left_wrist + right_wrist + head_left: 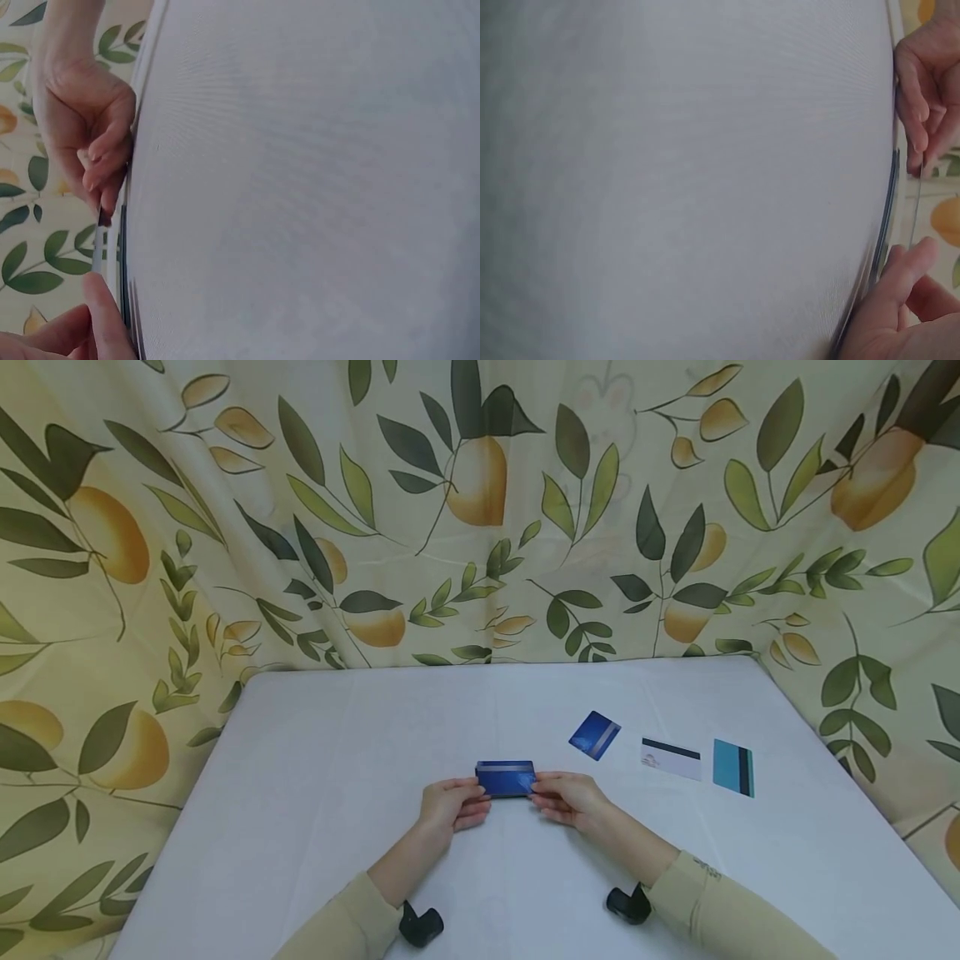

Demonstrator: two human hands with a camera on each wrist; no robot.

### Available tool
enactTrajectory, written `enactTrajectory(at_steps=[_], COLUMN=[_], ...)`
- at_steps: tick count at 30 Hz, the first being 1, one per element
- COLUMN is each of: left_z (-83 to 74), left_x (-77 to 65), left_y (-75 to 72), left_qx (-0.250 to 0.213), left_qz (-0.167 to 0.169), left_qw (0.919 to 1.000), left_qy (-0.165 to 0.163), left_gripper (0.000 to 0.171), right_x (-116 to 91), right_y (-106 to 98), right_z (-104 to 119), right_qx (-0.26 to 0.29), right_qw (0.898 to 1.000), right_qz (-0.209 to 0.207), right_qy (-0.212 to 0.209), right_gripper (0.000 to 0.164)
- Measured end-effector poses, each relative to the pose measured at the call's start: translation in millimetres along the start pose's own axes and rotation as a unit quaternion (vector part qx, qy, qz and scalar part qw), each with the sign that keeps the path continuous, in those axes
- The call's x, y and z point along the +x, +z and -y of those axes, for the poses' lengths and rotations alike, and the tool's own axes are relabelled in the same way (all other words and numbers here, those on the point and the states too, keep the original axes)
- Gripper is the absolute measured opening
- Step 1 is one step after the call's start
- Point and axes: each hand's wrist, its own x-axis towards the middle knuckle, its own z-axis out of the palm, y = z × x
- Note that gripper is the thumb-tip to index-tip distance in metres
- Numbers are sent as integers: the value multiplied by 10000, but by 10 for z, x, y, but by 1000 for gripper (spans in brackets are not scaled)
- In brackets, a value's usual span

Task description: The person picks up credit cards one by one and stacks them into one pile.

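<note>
A blue card with a pale stripe point(506, 781) is pinched between both hands at the middle of the table. My left hand point(450, 804) grips its left end, while my right hand point(573, 799) holds the right end by thumb and fingers. Seen edge-on in the left wrist view, the held card point(98, 247) is a thin line above the table. Close below it, dark flat edges of cards point(124, 262) lie on the cloth. The right wrist view likewise shows the raised card point(916, 206) over dark card edges point(889, 199).
To the right lie another blue card point(595, 735), tilted, a white card with a black stripe point(671, 760) and a teal card with a dark stripe point(732, 768). White cloth covers the table point(337, 743). A leaf-and-fruit patterned curtain point(420, 568) hangs behind it.
</note>
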Motion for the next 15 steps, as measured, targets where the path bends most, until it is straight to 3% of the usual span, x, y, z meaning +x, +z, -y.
enactTrajectory(at_steps=[7,15], left_z=[-17,-5], left_x=[-40,-14], left_y=[7,1], left_qx=[94,252], left_qz=[-40,-34], left_qw=[9999,9987], left_qy=[104,436], left_gripper=[27,24], right_x=[20,36], right_y=[22,30], right_z=[-8,-7], right_qx=[-217,-494], right_qw=[9997,9984], right_qz=[-120,-194], right_qy=[-51,-182], right_gripper=[31,33])
